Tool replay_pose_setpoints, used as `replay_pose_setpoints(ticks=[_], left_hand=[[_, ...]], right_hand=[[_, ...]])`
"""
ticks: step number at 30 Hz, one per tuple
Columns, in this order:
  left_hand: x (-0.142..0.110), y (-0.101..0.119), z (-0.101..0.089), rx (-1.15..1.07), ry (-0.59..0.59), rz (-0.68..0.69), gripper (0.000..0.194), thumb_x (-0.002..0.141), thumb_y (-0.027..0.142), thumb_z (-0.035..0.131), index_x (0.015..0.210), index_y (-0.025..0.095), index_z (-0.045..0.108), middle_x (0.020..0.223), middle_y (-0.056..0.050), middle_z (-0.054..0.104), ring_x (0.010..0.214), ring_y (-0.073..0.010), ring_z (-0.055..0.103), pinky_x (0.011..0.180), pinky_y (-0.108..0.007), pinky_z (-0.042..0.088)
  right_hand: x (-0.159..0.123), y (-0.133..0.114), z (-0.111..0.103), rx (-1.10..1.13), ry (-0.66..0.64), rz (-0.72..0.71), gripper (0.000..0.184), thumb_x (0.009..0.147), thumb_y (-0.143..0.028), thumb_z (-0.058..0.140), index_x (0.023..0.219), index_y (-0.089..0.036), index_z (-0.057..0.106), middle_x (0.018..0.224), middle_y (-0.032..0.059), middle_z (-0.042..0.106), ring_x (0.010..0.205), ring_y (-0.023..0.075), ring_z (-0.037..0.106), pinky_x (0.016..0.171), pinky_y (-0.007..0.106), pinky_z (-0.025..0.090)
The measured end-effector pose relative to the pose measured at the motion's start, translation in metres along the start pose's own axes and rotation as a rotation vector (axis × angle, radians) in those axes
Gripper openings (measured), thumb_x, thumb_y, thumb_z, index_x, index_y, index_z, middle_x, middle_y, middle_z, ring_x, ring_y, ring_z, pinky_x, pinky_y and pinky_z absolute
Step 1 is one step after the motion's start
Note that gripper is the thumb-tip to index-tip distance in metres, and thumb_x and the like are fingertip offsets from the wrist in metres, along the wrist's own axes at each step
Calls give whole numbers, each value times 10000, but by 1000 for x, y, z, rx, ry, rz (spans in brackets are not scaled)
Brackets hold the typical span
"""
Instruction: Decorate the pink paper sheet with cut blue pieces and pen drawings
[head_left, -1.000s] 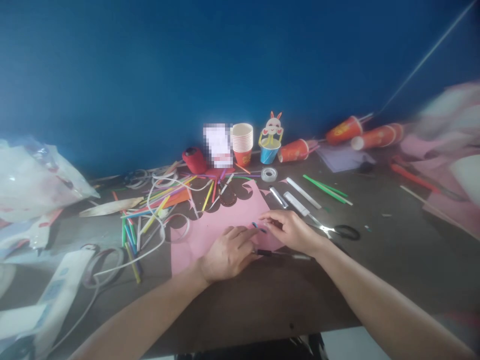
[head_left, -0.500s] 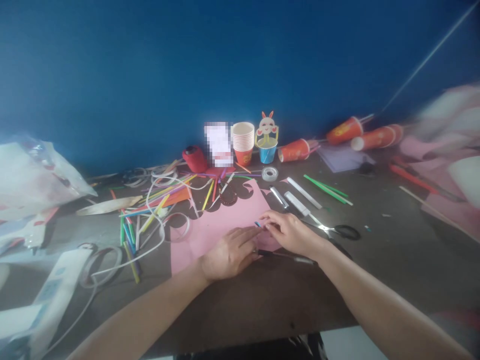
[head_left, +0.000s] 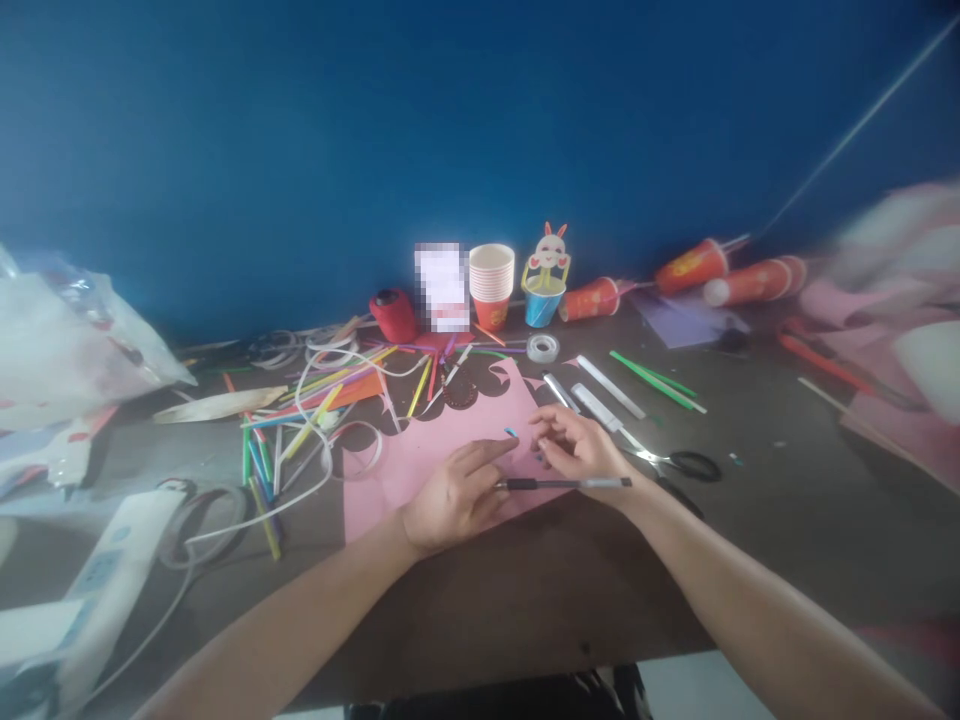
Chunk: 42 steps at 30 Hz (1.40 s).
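Observation:
A dark pen with a grey end juts to the right from under the curled fingers of my left hand. That hand grips the pen while its index finger points forward over a pink sheet of paper. By the index fingertip is a tiny blue piece; whether it touches the finger I cannot tell. My right hand hovers at the sheet's right edge, fingers loosely bent and apart, with nothing visible in them. The pen's far end passes in front of my right wrist.
Scissors, a glue-like white tube and a tape roll lie right of the sheet. Stacked paper cups and a rabbit-decorated blue cup stand behind. Coloured strips, a white cable and a power strip lie left.
My hands have moved apart, the right one lifting off the sheet. The pen in my left hand has swung up to nearly level. The blue piece sits slightly farther forward.

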<state>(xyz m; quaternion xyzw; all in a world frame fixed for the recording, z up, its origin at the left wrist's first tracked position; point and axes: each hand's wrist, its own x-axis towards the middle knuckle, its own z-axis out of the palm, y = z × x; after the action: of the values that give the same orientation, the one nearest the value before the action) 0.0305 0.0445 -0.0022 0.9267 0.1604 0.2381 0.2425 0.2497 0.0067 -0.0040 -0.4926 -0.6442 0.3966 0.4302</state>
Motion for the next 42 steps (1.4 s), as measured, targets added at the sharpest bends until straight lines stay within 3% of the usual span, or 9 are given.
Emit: replay_pose_setpoints(ticks=[3,6,13,17,21,24,28,34,42], left_hand=[[-1,-3,-1,-27,26,-81,106,843,173,482,933,160,538,1301,-142,467,1134,-227,479,939,-403,417],[-1,-4,-2,-57,50,-135,90,854,171,467,914,167,534,1267,-140,486,1173,-228,458,945,-393,415],[0,-11,5,-116,294,-289,171,766,229,622,905,188,533,1096,-92,564,989,-187,549,807,-326,470],[1,-24,7,-318,509,-482,121,753,220,622,814,183,525,889,-35,587,747,-119,554,655,-249,454],[3,-27,1,-667,610,-656,177,727,235,652,793,182,497,746,13,565,669,-90,525,632,-215,416],[6,-23,-6,-925,634,-742,236,702,245,681,790,188,470,703,45,542,585,-59,485,573,-187,375],[9,-17,-10,-1244,607,-788,271,658,233,721,767,188,477,686,59,517,566,-43,473,552,-172,367],[13,-11,-4,-1421,466,-799,236,682,177,715,764,178,493,720,47,522,637,-49,506,572,-164,399],[15,-8,2,-1426,418,-856,220,719,255,693,871,180,554,771,18,581,669,-83,558,555,-183,419]], right_hand=[[-2,-11,-4,44,-140,-33,376,769,-91,516,1126,-210,499,873,20,566,684,99,565,620,232,475],[-3,-18,-2,99,-200,-52,239,789,-159,558,1023,-208,574,851,22,577,706,114,567,619,243,481],[1,-7,-3,426,183,36,136,892,-330,424,956,-216,459,711,-8,592,509,112,560,510,272,478],[5,-4,-9,-49,327,68,149,875,-346,440,933,-210,454,749,17,626,506,123,564,507,263,448],[12,-2,-1,-709,249,-12,165,823,-305,542,950,-203,569,768,41,647,654,184,607,585,283,426],[17,-2,4,-855,206,-74,227,837,-254,520,1051,-225,587,873,68,646,787,225,600,665,321,440],[19,-6,12,-663,231,-208,262,829,-234,523,1083,-203,579,988,94,607,957,244,546,838,390,429],[14,-19,33,-209,-3,-149,80,776,-234,589,837,-184,603,764,18,578,690,133,530,658,263,448],[16,-13,34,-72,-26,0,122,790,-174,513,677,-173,559,621,-25,516,569,97,486,547,219,391]])
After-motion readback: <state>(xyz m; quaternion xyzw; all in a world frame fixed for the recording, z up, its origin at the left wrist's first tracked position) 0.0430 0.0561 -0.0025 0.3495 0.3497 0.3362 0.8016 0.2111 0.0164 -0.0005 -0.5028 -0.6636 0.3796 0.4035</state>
